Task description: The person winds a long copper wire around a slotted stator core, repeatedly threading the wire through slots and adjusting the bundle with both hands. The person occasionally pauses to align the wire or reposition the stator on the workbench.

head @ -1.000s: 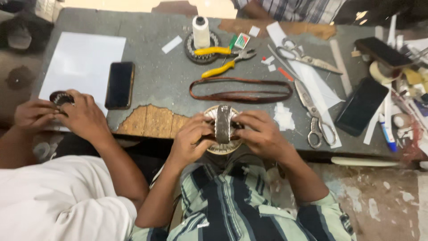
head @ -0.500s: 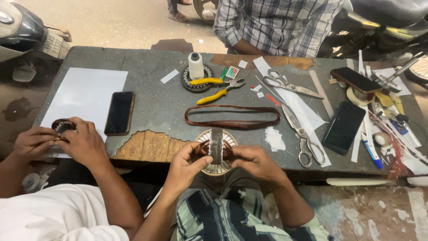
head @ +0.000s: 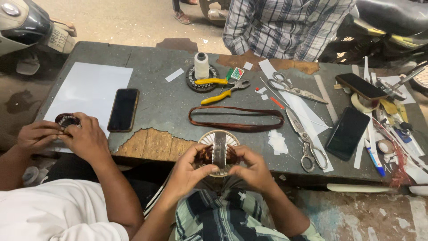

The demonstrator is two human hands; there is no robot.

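Your left hand (head: 189, 167) and right hand (head: 252, 166) still grasp the round stator (head: 218, 151) at the near edge of the counter (head: 169, 107), fingers clenched on its copper windings as in the earlier views; only your head has lifted. The wire loop (head: 236, 118) lies just beyond. At left, a co-worker's hands (head: 67, 136) hold a smaller winding (head: 67, 119).

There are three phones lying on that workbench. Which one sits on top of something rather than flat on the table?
The far-right phone: it rests on a tape roll. The one beside the white sheet and the larger one near the scissors lie flat on the table.
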